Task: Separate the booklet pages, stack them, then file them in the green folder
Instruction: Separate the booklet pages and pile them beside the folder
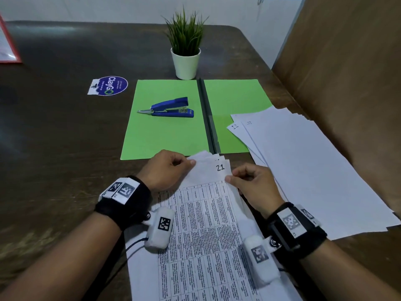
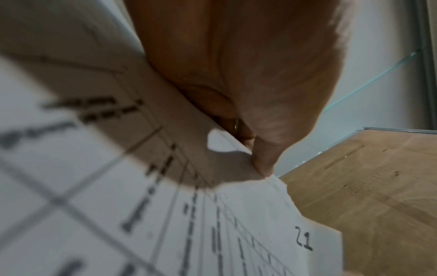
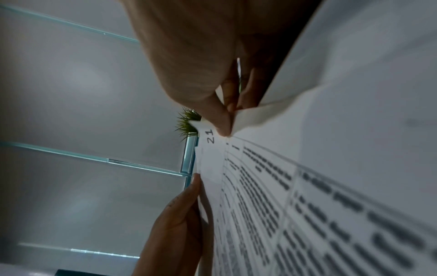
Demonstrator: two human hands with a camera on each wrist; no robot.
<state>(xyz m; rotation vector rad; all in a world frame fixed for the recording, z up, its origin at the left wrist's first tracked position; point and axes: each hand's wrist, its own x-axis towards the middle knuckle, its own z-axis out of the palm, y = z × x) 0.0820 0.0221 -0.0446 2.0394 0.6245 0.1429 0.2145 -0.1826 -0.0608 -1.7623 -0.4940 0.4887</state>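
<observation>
The booklet (image 1: 208, 224), white pages printed with tables, lies in front of me, its top page marked "21" at the far corner. My left hand (image 1: 171, 168) pinches the far left corner of the pages (image 2: 236, 196) between thumb and fingers. My right hand (image 1: 245, 181) pinches the far right corner of the top page (image 3: 212, 149) by the "21". The green folder (image 1: 173, 131) lies open beyond the booklet. A loose stack of separated pages (image 1: 303, 166) rests to the right, overlapping the folder's right flap.
A blue stapler (image 1: 171, 107) sits on the folder's left flap. A potted plant (image 1: 186, 55) stands behind the folder. A round sticker (image 1: 109, 85) marks the dark table (image 1: 54, 137). A brown partition (image 1: 347, 61) walls the right side; a red-edged folder (image 1: 6, 46) lies far left.
</observation>
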